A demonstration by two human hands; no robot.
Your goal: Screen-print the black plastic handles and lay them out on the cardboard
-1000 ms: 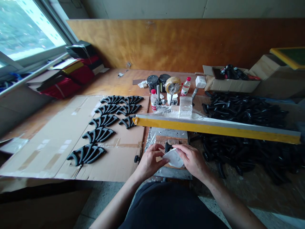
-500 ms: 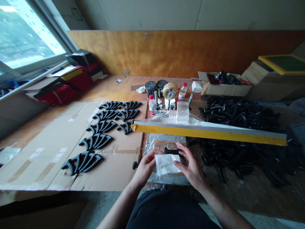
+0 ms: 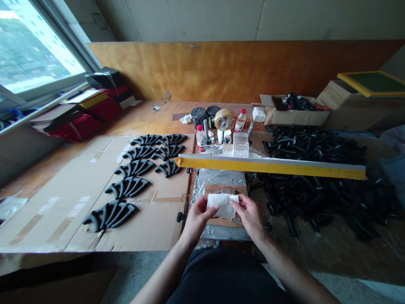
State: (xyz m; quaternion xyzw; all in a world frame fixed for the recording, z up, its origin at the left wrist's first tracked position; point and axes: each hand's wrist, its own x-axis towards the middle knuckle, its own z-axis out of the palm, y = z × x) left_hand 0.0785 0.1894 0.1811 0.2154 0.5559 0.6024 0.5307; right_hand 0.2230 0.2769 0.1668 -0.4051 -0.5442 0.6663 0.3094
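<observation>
My left hand (image 3: 198, 215) and my right hand (image 3: 249, 215) both pinch a small white cloth (image 3: 222, 204), one at each end, holding it stretched flat above a wooden block on a metal plate (image 3: 221, 179). A raised yellow-edged screen frame (image 3: 268, 165) hangs tilted just beyond the plate. Whatever lies on the block under the cloth is hidden.
Rows of black curved plastic parts (image 3: 134, 168) lie on flattened cardboard (image 3: 63, 194) to the left. A large heap of black parts (image 3: 319, 169) fills the right. Jars (image 3: 198, 115), tape roll (image 3: 224, 119), bottles (image 3: 241, 119) and an open box (image 3: 297, 112) stand behind.
The cloth was crumpled under my right hand over the block; both hands have lifted it, spread it out and now hold it flat by its ends. The camera tilted up slightly.
</observation>
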